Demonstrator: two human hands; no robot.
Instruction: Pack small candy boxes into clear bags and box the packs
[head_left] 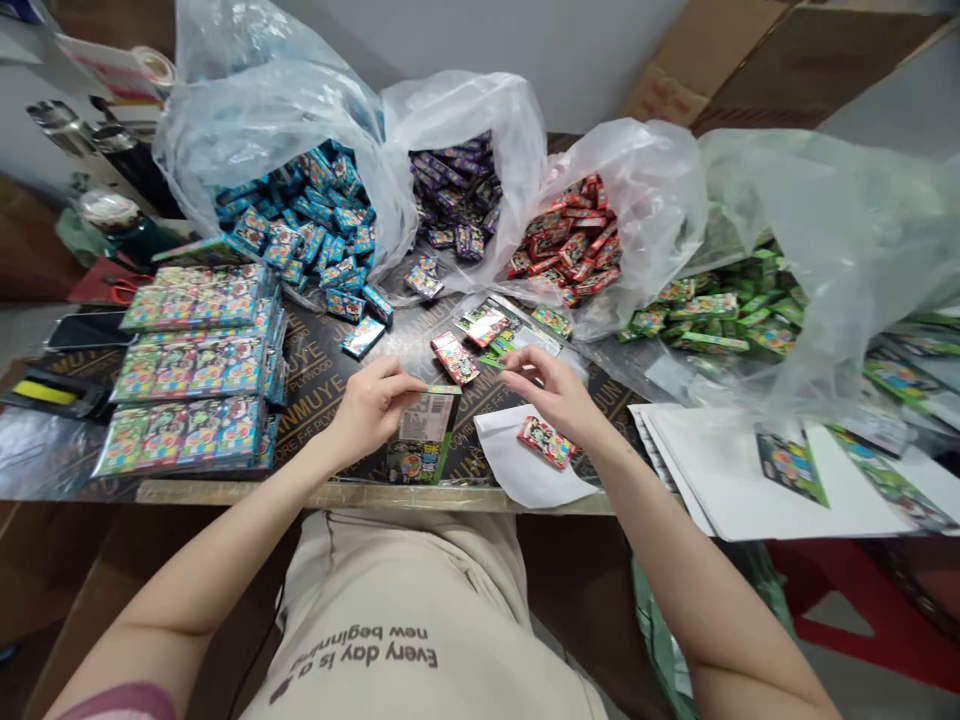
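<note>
My left grip (379,400) pinches a printed packet (418,455) by its upper edge, between thumb and fingers. The packet sits just below and to the right of that grip, at the near side of the dark desk (319,355). I judge it light and thin, stiff enough to keep its flat shape, easy to crease and perhaps a little slick. An edge or corner, pressed gently, seems the best hold. It is roughly rectangular and mostly black, with green borders, a pale printed block near the top and bright, multicoloured artwork lower down. My right grip (546,388) is loosely curled, with nothing visible between its fingers; just below it, a small red box (545,441) lies on white paper (517,485).
</note>
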